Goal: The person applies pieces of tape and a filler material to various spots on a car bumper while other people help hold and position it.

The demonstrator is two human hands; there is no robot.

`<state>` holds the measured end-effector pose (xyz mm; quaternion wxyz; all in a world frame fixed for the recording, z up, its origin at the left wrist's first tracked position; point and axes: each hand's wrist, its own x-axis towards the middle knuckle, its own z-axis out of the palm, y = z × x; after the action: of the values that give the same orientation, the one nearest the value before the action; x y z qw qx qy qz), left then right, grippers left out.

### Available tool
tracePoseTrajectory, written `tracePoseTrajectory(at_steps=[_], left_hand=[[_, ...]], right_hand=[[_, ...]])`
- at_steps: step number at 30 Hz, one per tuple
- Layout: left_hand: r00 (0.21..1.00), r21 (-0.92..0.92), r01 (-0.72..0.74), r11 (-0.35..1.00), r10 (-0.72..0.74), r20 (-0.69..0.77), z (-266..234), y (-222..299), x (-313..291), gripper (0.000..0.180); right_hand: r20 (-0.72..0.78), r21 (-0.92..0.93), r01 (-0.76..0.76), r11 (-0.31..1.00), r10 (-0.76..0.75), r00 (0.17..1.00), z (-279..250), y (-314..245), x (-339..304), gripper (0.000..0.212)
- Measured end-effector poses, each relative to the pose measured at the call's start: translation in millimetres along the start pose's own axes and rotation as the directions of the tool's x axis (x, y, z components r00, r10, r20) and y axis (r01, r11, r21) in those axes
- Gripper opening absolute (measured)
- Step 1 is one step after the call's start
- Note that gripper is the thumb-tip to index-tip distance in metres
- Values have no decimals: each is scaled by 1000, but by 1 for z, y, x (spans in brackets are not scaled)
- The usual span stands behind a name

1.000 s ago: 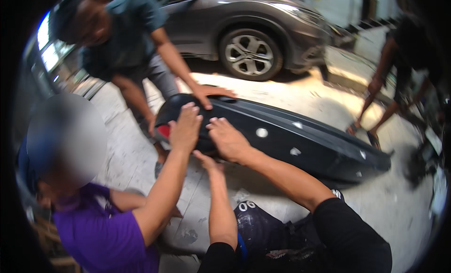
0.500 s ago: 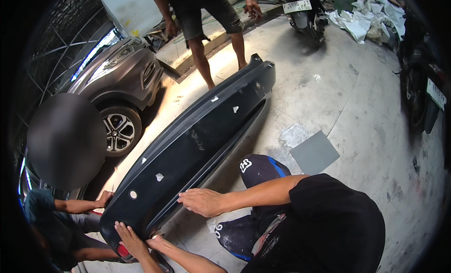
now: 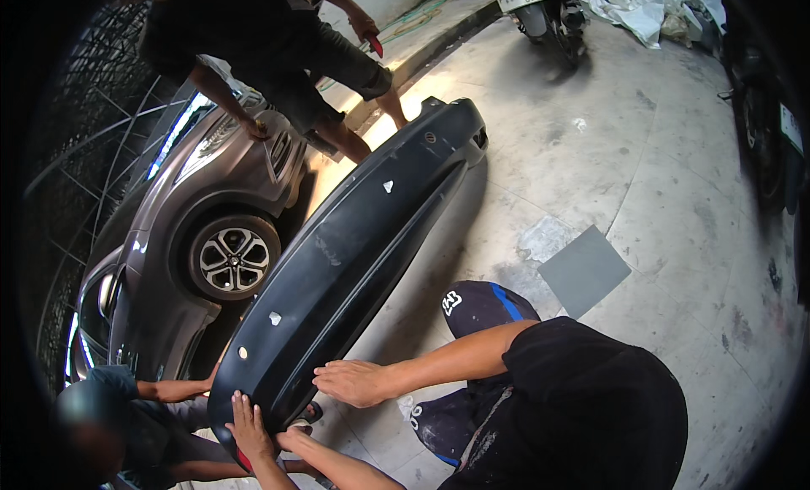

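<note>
A long dark car bumper point(image 3: 346, 241), with pale filler-like patches and a round hole near its near end, lies slantwise before me. My right hand point(image 3: 350, 383) is open, fingers straight and together, fingertips at the bumper's lower edge. Near the closest corner my left hand point(image 3: 297, 437) curls round the lower edge; part of its fingers is hidden. Another person's hand point(image 3: 251, 431), its owner outside the picture, lies flat on the near end. A co-worker in a teal shirt point(image 3: 114, 380) reaches to the bumper from the left.
A grey-brown car point(image 3: 152, 270) stands behind the bumper. A person in dark shorts point(image 3: 329, 68) stands at its far side with a small red object point(image 3: 375, 45). A grey sheet point(image 3: 585, 272) lies on the floor. Motorcycles point(image 3: 548, 34) and crumpled white sheeting point(image 3: 650, 13) are at the back right.
The bumper has tilted, showing more of its lower side. The standing person has moved left and leans over. My right hand sits slightly lower; my left hand stays at the near corner.
</note>
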<state>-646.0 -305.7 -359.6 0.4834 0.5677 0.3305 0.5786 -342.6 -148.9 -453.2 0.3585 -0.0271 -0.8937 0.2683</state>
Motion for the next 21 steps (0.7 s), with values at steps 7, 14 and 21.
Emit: tracePoseTrajectory(at_steps=[7,14,21], left_hand=[[927,725,196,660,117,-356,-60,16,-57,75],[-458,-301,-226,926,-374,-806,43,-47,36,78],[-453,-71,-281,957,-197,-869,41,-68,48,95]], right_hand=[[-152,46,31,998,-24,988,17,8,-65,12],[98,93,-282,955,273,957,6,31,-127,13],[24,144,-352,925,352,936,-5,42,-153,11]])
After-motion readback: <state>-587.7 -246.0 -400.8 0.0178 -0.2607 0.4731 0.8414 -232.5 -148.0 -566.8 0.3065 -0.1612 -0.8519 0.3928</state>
